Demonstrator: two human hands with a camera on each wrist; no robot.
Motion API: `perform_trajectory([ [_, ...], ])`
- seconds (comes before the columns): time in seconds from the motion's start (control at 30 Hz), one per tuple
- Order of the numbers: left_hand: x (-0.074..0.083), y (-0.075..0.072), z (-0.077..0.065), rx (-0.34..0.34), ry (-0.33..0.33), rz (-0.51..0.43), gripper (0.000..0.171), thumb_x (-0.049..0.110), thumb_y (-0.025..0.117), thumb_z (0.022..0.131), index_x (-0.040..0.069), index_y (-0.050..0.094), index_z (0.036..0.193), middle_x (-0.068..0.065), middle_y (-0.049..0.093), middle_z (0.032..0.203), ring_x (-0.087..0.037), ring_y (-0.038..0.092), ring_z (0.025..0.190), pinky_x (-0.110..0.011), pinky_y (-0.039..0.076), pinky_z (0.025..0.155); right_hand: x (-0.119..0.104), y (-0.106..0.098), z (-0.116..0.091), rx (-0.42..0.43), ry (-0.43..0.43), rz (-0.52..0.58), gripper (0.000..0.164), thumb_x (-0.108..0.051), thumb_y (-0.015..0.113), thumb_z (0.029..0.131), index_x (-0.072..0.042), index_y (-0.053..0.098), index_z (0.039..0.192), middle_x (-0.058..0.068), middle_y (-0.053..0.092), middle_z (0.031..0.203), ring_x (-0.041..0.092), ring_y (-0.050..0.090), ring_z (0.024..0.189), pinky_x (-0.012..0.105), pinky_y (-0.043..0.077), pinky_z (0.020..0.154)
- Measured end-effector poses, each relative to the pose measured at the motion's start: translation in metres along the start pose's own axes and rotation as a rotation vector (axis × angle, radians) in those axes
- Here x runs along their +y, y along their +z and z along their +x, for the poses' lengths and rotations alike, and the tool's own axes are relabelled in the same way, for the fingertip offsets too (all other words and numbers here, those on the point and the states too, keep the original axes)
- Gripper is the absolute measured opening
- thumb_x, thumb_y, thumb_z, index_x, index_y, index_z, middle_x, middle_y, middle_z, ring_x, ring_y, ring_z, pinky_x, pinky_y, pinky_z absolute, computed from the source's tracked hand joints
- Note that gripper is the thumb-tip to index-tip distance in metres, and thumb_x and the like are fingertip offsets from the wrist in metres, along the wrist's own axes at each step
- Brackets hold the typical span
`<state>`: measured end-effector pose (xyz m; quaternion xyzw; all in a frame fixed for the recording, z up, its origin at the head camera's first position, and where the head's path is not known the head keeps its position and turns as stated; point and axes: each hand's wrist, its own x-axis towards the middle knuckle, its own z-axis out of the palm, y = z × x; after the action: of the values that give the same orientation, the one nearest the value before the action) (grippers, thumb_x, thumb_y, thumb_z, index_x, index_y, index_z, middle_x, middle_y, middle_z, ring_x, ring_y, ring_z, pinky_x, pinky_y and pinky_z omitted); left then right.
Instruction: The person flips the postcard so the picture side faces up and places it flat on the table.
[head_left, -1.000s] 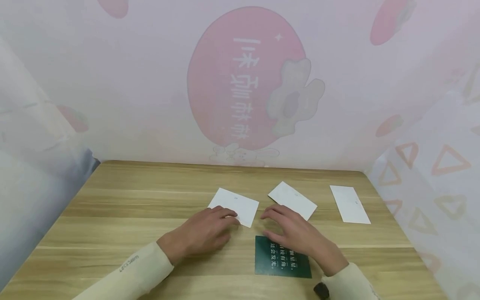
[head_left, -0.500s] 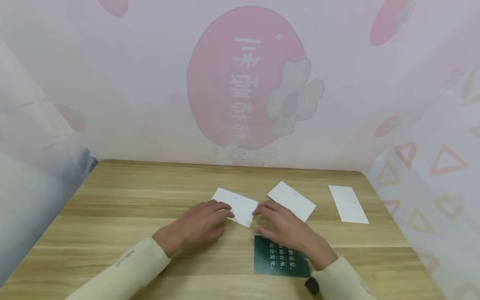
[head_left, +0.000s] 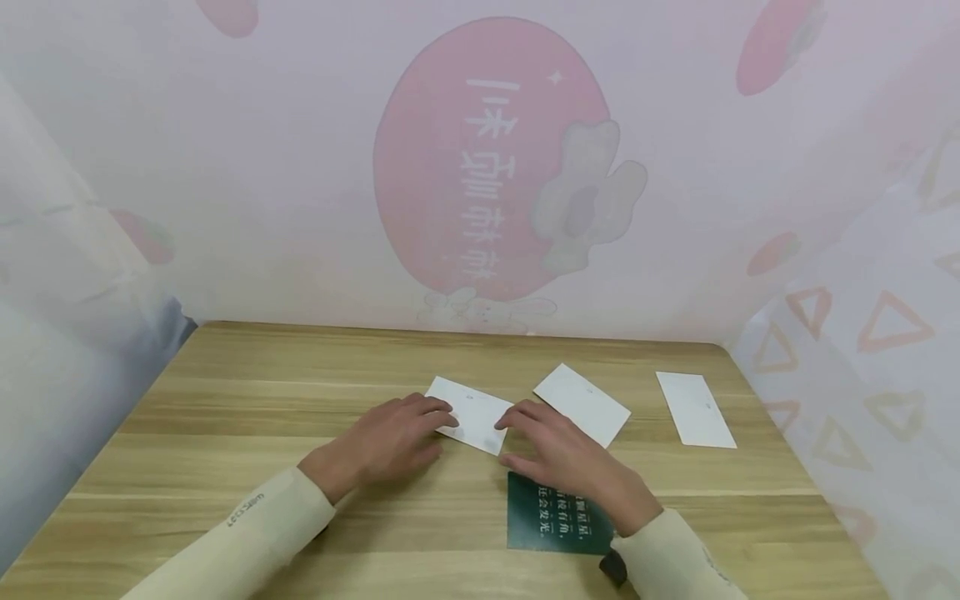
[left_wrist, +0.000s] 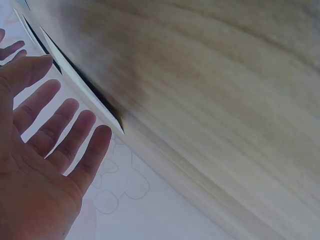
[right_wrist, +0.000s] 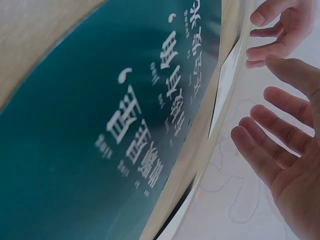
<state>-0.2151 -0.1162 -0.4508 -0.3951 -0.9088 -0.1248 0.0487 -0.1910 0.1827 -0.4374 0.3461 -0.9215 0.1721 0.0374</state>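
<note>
A white card (head_left: 476, 414) with a tiny mark lies tilted on the wooden table between my two hands. My left hand (head_left: 390, 442) is over its left corner, fingers loosely bent; in the left wrist view the fingers (left_wrist: 82, 132) are spread with nothing in them. Over the card's right end hovers my right hand (head_left: 562, 446), its fingers (right_wrist: 272, 132) likewise relaxed and holding nothing. Whether either hand touches the card cannot be told. Beneath the right hand and wrist lies a dark green card (head_left: 557, 527) with white Chinese characters, partly covered.
Two more white cards lie farther right: a slanted one (head_left: 585, 404) just beyond my right hand and another (head_left: 696, 410) near the table's right side. A pale printed cloth (head_left: 300, 183) rises behind the wooden table (head_left: 247, 392) and along both sides.
Both hands have shifted left. The right one has come from beside the white card to over its right end, while the left has drawn back toward its left corner. The cards stay put.
</note>
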Motion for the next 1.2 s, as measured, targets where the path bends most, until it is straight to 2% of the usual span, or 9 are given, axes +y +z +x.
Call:
perform_trajectory([
  [0.27, -0.002, -0.004, 0.003, -0.043, -0.067, -0.014, 0.034, 0.02, 0.075, 0.102, 0.015, 0.073, 0.135, -0.008, 0.069, 0.146, -0.033, 0.064, 0.138, -0.053, 0.057, 0.108, -0.003, 0.0, 0.005, -0.026, -0.001, -0.028, 0.044, -0.035, 0.082, 0.099, -0.012, 0.071, 0.135, 0.002, 0.068, 0.139, 0.022, 0.065, 0.129, 0.041, 0.057, 0.109],
  [0.4, -0.005, -0.006, 0.004, -0.045, -0.083, -0.021, 0.034, 0.019, 0.076, 0.101, 0.014, 0.073, 0.135, -0.008, 0.069, 0.146, -0.033, 0.064, 0.137, -0.054, 0.056, 0.109, -0.003, 0.001, 0.007, -0.047, 0.004, -0.052, 0.045, -0.037, 0.081, 0.1, -0.014, 0.07, 0.138, 0.003, 0.067, 0.142, 0.023, 0.065, 0.131, 0.042, 0.056, 0.11],
  [0.8, -0.018, -0.006, 0.008, -0.015, -0.073, 0.048, 0.034, 0.015, 0.077, 0.098, 0.014, 0.074, 0.132, -0.01, 0.07, 0.144, -0.034, 0.068, 0.131, -0.051, 0.06, 0.102, -0.004, 0.001, 0.011, -0.071, 0.055, -0.038, 0.056, -0.04, 0.082, 0.099, -0.014, 0.065, 0.146, 0.009, 0.062, 0.151, 0.027, 0.062, 0.135, 0.044, 0.055, 0.111],
  [1.0, -0.026, -0.008, 0.012, -0.063, -0.118, 0.04, 0.035, 0.017, 0.074, 0.1, 0.013, 0.072, 0.136, -0.012, 0.068, 0.148, -0.036, 0.064, 0.136, -0.055, 0.057, 0.108, -0.005, 0.002, 0.014, -0.106, 0.091, -0.049, 0.068, -0.046, 0.081, 0.099, -0.013, 0.059, 0.154, 0.012, 0.058, 0.157, 0.031, 0.06, 0.138, 0.046, 0.053, 0.115],
  [1.2, -0.033, -0.009, 0.016, -0.097, -0.154, 0.036, 0.037, 0.019, 0.074, 0.102, 0.011, 0.071, 0.138, -0.014, 0.066, 0.15, -0.037, 0.063, 0.138, -0.056, 0.056, 0.111, -0.005, 0.005, 0.016, -0.135, 0.128, -0.071, 0.078, -0.052, 0.079, 0.098, -0.018, 0.05, 0.163, 0.01, 0.052, 0.163, 0.034, 0.057, 0.142, 0.046, 0.051, 0.118],
])
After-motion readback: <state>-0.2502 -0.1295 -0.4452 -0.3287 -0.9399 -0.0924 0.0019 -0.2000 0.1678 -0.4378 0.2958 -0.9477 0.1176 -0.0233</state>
